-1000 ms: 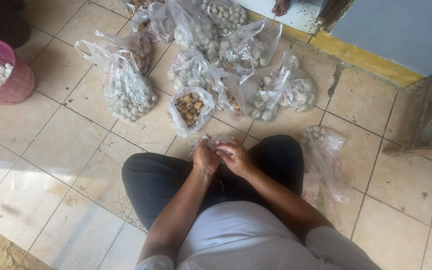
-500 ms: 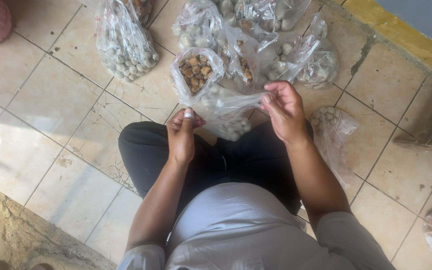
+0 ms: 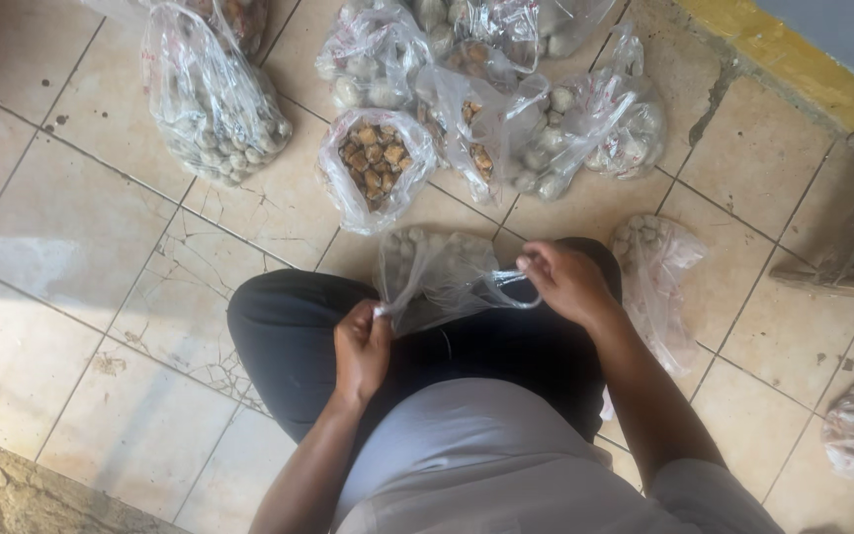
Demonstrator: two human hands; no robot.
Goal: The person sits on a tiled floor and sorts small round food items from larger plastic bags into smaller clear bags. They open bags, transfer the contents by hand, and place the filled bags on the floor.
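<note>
Clear plastic bag (image 3: 437, 277) of pale round pieces sits over the lap, stretched between both fists: left hand (image 3: 361, 348) pinches one corner at seven o'clock, right hand (image 3: 565, 282) pinches the other at three, pulling the mouth taut. More filled bags (image 3: 212, 99) crowd twelve o'clock.

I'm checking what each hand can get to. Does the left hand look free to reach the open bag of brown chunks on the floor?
Probably not as things stand: the left hand is pinching one edge of the clear bag stretched across to the right hand. The bag of brown chunks lies uncovered just beyond that bag.
</note>
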